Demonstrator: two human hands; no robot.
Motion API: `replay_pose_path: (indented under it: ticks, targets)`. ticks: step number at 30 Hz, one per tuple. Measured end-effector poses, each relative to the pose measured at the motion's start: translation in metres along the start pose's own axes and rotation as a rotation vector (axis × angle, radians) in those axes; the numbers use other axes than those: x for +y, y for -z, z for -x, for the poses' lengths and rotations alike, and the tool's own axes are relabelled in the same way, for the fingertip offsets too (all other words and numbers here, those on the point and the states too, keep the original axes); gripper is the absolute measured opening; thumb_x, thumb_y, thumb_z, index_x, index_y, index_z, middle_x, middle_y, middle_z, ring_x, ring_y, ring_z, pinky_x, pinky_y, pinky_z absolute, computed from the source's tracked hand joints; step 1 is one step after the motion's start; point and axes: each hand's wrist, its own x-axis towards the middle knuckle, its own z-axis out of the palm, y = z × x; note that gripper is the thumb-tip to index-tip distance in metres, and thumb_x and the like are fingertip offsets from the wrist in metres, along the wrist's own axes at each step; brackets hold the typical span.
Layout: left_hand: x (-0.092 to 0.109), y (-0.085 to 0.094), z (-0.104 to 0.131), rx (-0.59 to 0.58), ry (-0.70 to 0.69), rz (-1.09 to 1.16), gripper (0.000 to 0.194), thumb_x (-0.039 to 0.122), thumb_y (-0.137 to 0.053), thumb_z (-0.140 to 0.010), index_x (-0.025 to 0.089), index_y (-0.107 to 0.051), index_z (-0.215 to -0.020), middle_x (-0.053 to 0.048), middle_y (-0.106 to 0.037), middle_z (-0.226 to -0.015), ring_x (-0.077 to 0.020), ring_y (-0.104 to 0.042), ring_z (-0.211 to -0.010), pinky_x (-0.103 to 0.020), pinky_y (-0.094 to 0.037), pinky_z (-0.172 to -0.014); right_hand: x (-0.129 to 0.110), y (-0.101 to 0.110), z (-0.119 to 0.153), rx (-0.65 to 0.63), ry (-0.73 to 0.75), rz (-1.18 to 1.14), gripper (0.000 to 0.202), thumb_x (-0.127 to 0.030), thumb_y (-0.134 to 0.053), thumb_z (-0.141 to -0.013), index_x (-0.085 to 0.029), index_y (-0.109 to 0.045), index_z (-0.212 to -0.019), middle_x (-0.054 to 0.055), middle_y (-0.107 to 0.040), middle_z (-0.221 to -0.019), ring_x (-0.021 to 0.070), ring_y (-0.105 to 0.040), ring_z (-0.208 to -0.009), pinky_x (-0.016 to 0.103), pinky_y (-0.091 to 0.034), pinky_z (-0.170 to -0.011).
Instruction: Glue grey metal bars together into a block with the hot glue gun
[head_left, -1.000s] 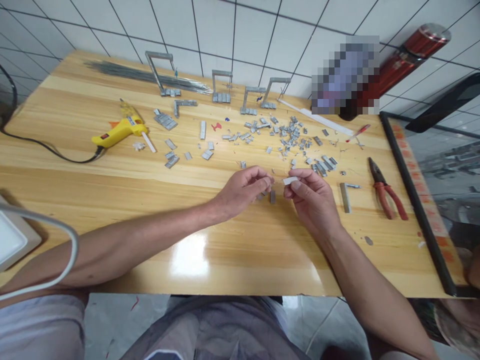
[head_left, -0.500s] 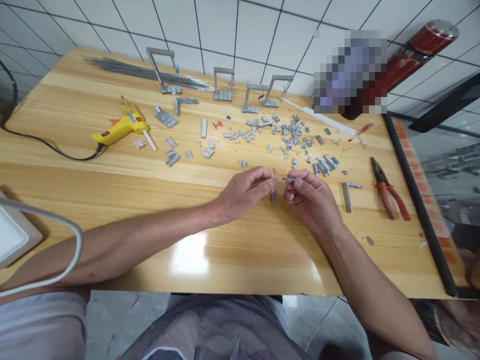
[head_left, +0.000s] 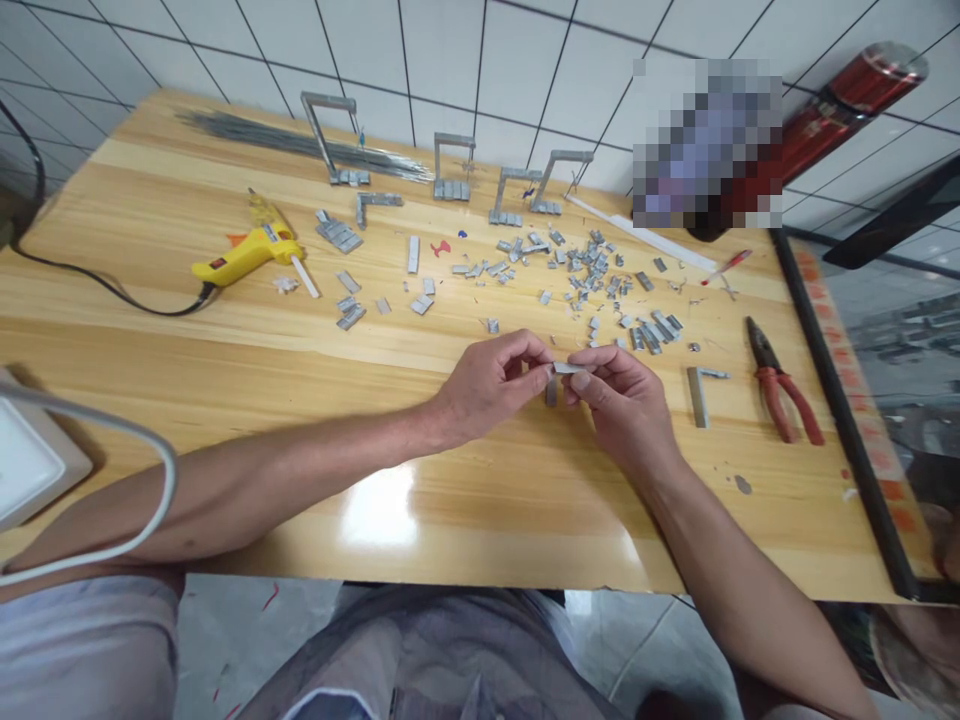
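Between my fingertips is a small grey metal strip, lying roughly level. My left hand pinches its left end, and my right hand pinches its right end. Just below the strip, another small grey piece rests on the wooden table, partly hidden by my left fingers. Beyond my hands lie a heap of small grey pieces and a row of flat strips. An L-shaped grey piece lies right of my right hand.
Red-handled pliers lie at the right, near a black-edged frame. A yellow glue gun with its cord is at the left. Upright grey frames stand along the back by thin wires. A red flask is back right.
My hands have come together on the strip. Earlier only my right hand held grey metal, with a gap to my left fingers; now my left fingers grip it too.
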Motion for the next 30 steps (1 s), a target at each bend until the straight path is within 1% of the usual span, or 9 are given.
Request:
replay_pose_path:
  ticks: [6,9,13,17,20,23,25,30]
  targets:
    - [-0.002,0.001,0.001,0.001,-0.049,-0.037,0.017,0.032,-0.062,-0.097,0.018,-0.069,-0.092,0.000,-0.069,-0.078,-0.0123,-0.060,-0.069,-0.025,-0.043,-0.064,0.003,0.002,0.001,0.012,0.018,0.060,0.023,-0.035,-0.092,-0.079,-0.025,-0.079,-0.096,-0.003,-0.072,-0.071,0.0119,-0.066,-0.061,0.026,-0.055,-0.062]
    - [0.000,0.001,0.002,-0.014,-0.030,-0.028,0.020,0.034,-0.060,-0.098,0.017,-0.070,-0.093,0.000,-0.069,-0.080,-0.0137,-0.063,-0.072,-0.026,-0.046,-0.067,0.001,0.002,0.001,0.009,-0.001,0.044,0.023,-0.035,-0.092,-0.079,-0.025,-0.079,-0.096,-0.003,-0.071,-0.069,0.0122,-0.065,-0.062,0.026,-0.054,-0.063]
    - [0.002,0.001,0.002,-0.040,0.020,0.010,0.022,0.035,-0.058,-0.099,0.017,-0.069,-0.093,-0.001,-0.069,-0.082,-0.0149,-0.063,-0.077,-0.028,-0.047,-0.071,-0.004,0.000,0.001,0.008,-0.043,-0.019,0.022,-0.035,-0.091,-0.078,-0.024,-0.080,-0.093,-0.002,-0.071,-0.067,0.0116,-0.063,-0.060,0.025,-0.050,-0.060]
    - [0.002,0.000,0.002,-0.041,0.049,0.042,0.021,0.035,-0.058,-0.098,0.017,-0.067,-0.091,-0.001,-0.068,-0.081,-0.0146,-0.062,-0.077,-0.028,-0.047,-0.071,-0.009,-0.002,0.000,0.019,-0.084,-0.065,0.023,-0.035,-0.092,-0.075,-0.024,-0.081,-0.092,-0.001,-0.073,-0.069,0.0116,-0.063,-0.059,0.025,-0.048,-0.058]
    - [0.002,0.000,0.002,-0.041,0.062,0.062,0.019,0.034,-0.060,-0.096,0.017,-0.068,-0.093,0.000,-0.066,-0.079,-0.0132,-0.058,-0.072,-0.026,-0.044,-0.066,-0.010,-0.003,0.000,0.021,-0.095,-0.082,0.022,-0.034,-0.092,-0.075,-0.024,-0.081,-0.091,-0.002,-0.073,-0.069,0.0107,-0.063,-0.060,0.024,-0.048,-0.058]
    - [0.002,0.000,0.002,-0.043,0.083,0.066,0.016,0.033,-0.064,-0.094,0.018,-0.068,-0.094,0.003,-0.061,-0.073,-0.0106,-0.049,-0.062,-0.025,-0.038,-0.058,-0.009,-0.002,-0.001,0.010,-0.077,-0.078,0.021,-0.034,-0.092,-0.076,-0.024,-0.081,-0.091,-0.002,-0.072,-0.067,0.0104,-0.063,-0.060,0.023,-0.048,-0.058]
    - [0.002,0.000,0.002,-0.039,0.089,0.067,0.015,0.032,-0.066,-0.092,0.018,-0.067,-0.092,0.004,-0.058,-0.070,-0.0096,-0.045,-0.059,-0.024,-0.035,-0.055,-0.006,-0.001,-0.001,0.003,-0.057,-0.056,0.020,-0.034,-0.092,-0.077,-0.024,-0.081,-0.092,-0.003,-0.072,-0.066,0.0103,-0.063,-0.060,0.023,-0.048,-0.059]
    - [0.003,0.000,0.001,-0.014,0.093,0.054,0.010,0.027,-0.067,-0.087,0.017,-0.066,-0.085,0.004,-0.059,-0.070,-0.0091,-0.045,-0.061,-0.023,-0.035,-0.056,0.001,0.004,0.000,-0.005,-0.008,0.055,0.018,-0.032,-0.089,-0.081,-0.025,-0.080,-0.095,-0.003,-0.072,-0.069,0.0108,-0.064,-0.061,0.024,-0.051,-0.061]
